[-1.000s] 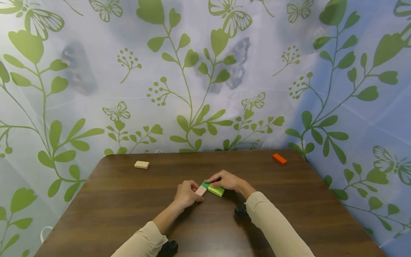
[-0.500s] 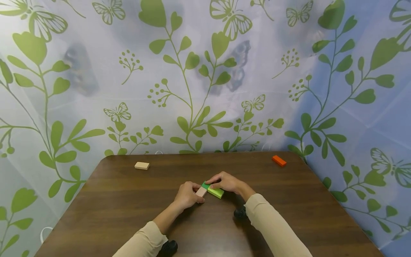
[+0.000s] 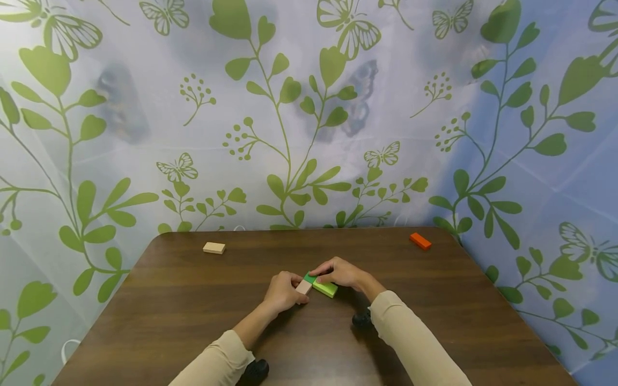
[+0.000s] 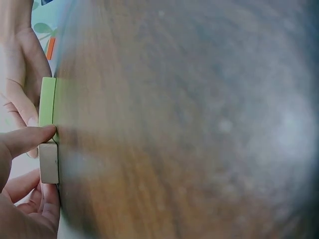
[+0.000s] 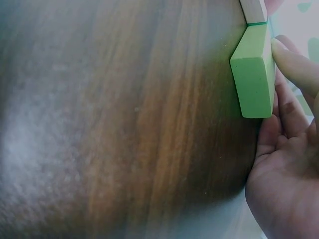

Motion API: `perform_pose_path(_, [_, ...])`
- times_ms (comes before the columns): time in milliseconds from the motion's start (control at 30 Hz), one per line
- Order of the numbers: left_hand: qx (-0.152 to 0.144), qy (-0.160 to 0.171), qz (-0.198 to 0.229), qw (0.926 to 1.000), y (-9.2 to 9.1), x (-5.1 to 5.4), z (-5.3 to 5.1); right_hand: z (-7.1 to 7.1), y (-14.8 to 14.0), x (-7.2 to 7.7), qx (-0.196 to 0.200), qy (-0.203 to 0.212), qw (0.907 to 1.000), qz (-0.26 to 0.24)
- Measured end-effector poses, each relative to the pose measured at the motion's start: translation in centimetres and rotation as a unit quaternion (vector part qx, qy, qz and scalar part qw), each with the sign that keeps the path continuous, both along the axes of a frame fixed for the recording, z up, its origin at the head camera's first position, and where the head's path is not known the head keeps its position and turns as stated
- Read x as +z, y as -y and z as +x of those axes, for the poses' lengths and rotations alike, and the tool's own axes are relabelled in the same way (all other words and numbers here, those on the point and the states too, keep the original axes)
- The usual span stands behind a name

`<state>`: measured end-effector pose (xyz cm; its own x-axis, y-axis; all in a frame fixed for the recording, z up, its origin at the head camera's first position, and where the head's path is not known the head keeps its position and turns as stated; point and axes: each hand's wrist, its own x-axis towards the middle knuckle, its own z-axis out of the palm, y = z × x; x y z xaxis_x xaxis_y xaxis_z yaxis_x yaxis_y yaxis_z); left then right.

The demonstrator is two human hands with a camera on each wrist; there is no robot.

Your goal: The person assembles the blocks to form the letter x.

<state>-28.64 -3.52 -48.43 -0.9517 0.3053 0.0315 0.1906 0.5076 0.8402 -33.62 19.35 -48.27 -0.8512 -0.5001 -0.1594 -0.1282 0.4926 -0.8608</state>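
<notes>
Three small blocks meet at mid-table in the head view: a pale wooden one (image 3: 303,287), a dark green one (image 3: 310,277) and a lime green one (image 3: 325,289). My left hand (image 3: 282,293) pinches the pale block between thumb and fingers; its end also shows in the left wrist view (image 4: 49,163). My right hand (image 3: 341,273) has its fingertips on the dark green block, which they partly cover, with the thumb by the lime block. In the right wrist view the lime block (image 5: 252,74) lies beside the thumb, against the pale block (image 5: 253,11).
On the brown table (image 3: 309,343), a cream block (image 3: 214,247) lies at the back left and a red-orange block (image 3: 420,241) at the back right. A patterned curtain (image 3: 309,134) hangs behind the table's far edge.
</notes>
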Motion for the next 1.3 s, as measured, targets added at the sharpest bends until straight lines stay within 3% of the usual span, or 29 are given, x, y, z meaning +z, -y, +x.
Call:
perform_pose_path(267, [0.013, -0.001, -0.023, 0.9996, -0.2, 0.1, -0.2, -0.2, 0.0, -0.3, 0.002, -0.008, 1.0, 0.002])
perform_pose_path(467, [0.005, 0.0, -0.025, 0.9997, -0.4, 0.2, -0.1, -0.1, 0.0, -0.3, 0.0, -0.011, 0.9999, 0.004])
perform_pose_path(733, [-0.006, -0.001, -0.027, 0.9996, 0.8, 0.6, -0.7, -0.1, -0.6, 0.2, -0.011, -0.004, 0.9992, -0.037])
perform_pose_path(833, [-0.028, -0.03, -0.028, 0.9988, 1.2, 0.6, -1.3, -0.1, -1.2, 0.8, -0.022, -0.005, 0.9989, -0.04])
perform_pose_path(933, [-0.068, -0.076, -0.032, 0.9943, 1.4, 0.2, -2.1, -0.2, -2.0, 1.6, -0.032, 0.0, 0.9986, -0.043])
perform_pose_path(1067, [-0.129, -0.133, -0.032, 0.9822, 1.5, -0.2, -2.9, -0.2, -3.1, 2.8, -0.026, -0.011, 0.9986, -0.045])
perform_pose_path(1200, [-0.193, -0.161, -0.034, 0.9673, 1.1, -0.1, -3.2, -0.3, -4.5, 3.9, -0.027, -0.02, 0.9982, -0.049])
perform_pose_path(1300, [-0.225, -0.178, -0.048, 0.9569, 0.7, -0.1, -3.1, -0.2, -5.8, 4.6, -0.034, -0.026, 0.9981, -0.045])
